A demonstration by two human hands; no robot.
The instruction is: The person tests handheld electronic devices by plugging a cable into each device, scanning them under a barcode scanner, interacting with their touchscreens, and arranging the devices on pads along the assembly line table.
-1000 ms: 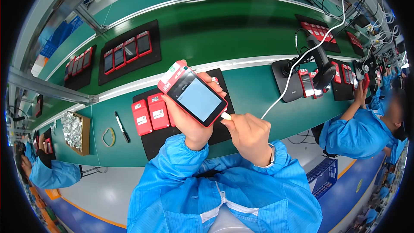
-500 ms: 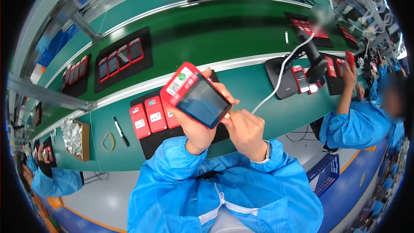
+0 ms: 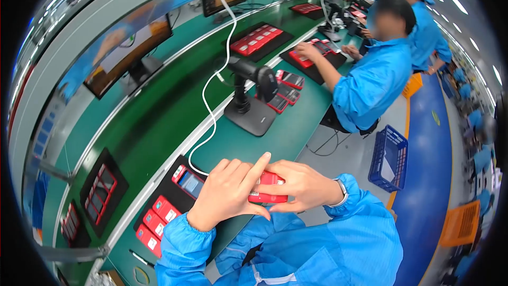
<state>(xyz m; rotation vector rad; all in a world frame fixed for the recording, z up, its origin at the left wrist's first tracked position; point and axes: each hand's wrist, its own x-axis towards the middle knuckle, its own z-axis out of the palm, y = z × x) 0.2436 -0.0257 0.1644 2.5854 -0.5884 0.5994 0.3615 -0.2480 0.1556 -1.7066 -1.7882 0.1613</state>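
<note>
Two bare hands in blue sleeves meet at the near edge of a green table (image 3: 233, 145). Between them is a red handheld device (image 3: 269, 189), partly covered. The right hand (image 3: 304, 182), with a watch at the wrist, has its fingers clamped on the device from the right. The left hand (image 3: 227, 188) is at the device's left end, index finger and thumb spread apart.

To the left, a device with a lit screen (image 3: 189, 182) lies face up on a black mat (image 3: 181, 197); nearer are three red devices (image 3: 154, 223) in a row, white labels up. A marker (image 3: 142, 258) lies beyond them at the near left. Farther off, a black scanner on a stand (image 3: 254, 82) stands just beside several screen-up devices (image 3: 288, 92). At the far right, a person in blue (image 3: 373, 77) reaches over another mat (image 3: 318, 58).
</note>
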